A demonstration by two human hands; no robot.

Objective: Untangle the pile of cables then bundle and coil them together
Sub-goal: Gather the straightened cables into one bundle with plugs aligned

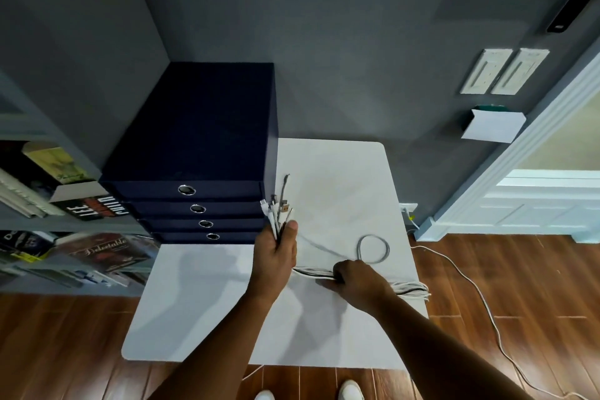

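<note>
Item: cable bundle [313,272], white with one dark strand, on the table [201,302] near its right edge; long axis left to right.
Left grip [274,256]: curled round the plug ends [279,208], held upright.
Right grip [360,279]: closed round the bundle mid-length, nearer the slack, which trails rightward to the table's right edge.
Stray grey loop [373,248]: just behind the right grip.

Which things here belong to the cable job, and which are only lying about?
Job: bundle of cables, held by left hand and right hand; white table.
Lying about: navy drawer unit, books, wall switches, white cord on the floor.
</note>
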